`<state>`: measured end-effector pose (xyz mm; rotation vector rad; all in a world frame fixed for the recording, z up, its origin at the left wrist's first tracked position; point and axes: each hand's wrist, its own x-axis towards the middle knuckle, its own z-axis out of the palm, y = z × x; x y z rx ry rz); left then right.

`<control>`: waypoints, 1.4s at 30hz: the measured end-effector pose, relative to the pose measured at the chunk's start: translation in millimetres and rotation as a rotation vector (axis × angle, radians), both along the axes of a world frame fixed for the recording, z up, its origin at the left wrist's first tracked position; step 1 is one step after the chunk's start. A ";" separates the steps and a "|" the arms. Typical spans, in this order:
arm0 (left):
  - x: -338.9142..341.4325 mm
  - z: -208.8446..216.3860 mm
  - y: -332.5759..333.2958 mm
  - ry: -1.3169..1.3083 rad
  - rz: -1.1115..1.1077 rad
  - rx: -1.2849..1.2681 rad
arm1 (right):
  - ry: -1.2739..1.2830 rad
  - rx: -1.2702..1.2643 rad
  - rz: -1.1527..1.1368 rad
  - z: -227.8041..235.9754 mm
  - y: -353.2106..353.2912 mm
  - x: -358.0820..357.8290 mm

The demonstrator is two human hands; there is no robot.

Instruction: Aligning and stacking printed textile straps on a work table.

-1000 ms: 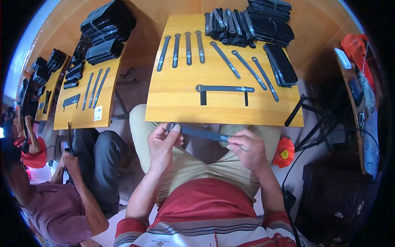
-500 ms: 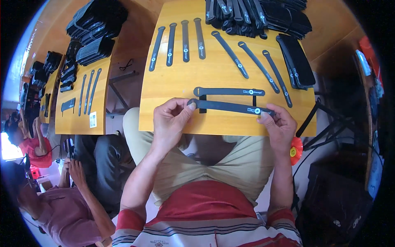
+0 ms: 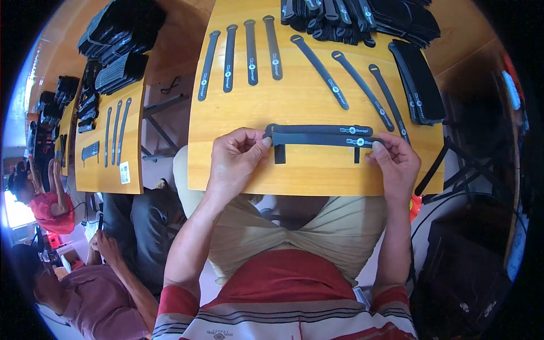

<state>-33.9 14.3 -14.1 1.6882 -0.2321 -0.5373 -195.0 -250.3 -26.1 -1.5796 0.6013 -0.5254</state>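
A dark grey hook-and-loop strap [image 3: 317,139] with a white printed mark is stretched level between my two hands near the table's front edge. My left hand [image 3: 237,161] pinches its left end between thumb and fingers. At the other end my right hand [image 3: 396,164] pinches it, thumb on top. Directly behind lies a second, similar strap [image 3: 311,130], partly overlapped by the held one. Two short black strips, a left strip [image 3: 280,154] and a narrower right strip [image 3: 357,155], stick out toward me from beneath. Whether the held strap touches them is unclear.
More straps [image 3: 252,54] lie spread across the yellow wooden table [image 3: 226,122]. Bundled straps [image 3: 328,20] and a dark stack [image 3: 418,85] stand at the back and right. At left, a co-worker [image 3: 102,289] sits by another table [image 3: 93,178] holding strap piles [image 3: 122,28].
Both hands have moved the held strap slightly away from me, up against the second strap and partly over it. The right hand has also shifted a little right. The view has tilted slightly.
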 end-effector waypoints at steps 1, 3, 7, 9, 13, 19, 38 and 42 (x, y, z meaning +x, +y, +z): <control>0.7 -0.4 0.2 0.002 0.001 0.001 | 0.026 0.012 0.007 -1.2 -3.0 -0.1; 2.6 -1.2 -0.1 0.005 -0.011 -0.006 | 0.031 0.012 0.007 -6.4 -8.0 -0.8; 7.2 1.1 -2.0 -0.023 -0.035 0.060 | -0.003 -0.004 0.010 -9.1 -8.2 0.5; 7.3 1.8 -4.4 -0.016 -0.027 0.056 | 0.019 -0.028 -0.002 -6.0 -6.6 1.1; 7.9 4.0 -6.0 -0.016 -0.027 0.091 | 0.024 -0.076 -0.032 -9.3 -5.3 3.2; 11.8 3.1 -5.1 -0.010 -0.055 0.167 | 0.044 -0.154 -0.036 -7.6 -4.1 7.0; 13.5 5.0 -10.1 0.042 -0.002 0.176 | 0.122 -0.199 -0.071 -5.5 -2.0 10.9; 14.3 3.4 -8.6 0.038 0.003 0.179 | 0.126 -0.208 -0.077 -1.0 1.4 15.4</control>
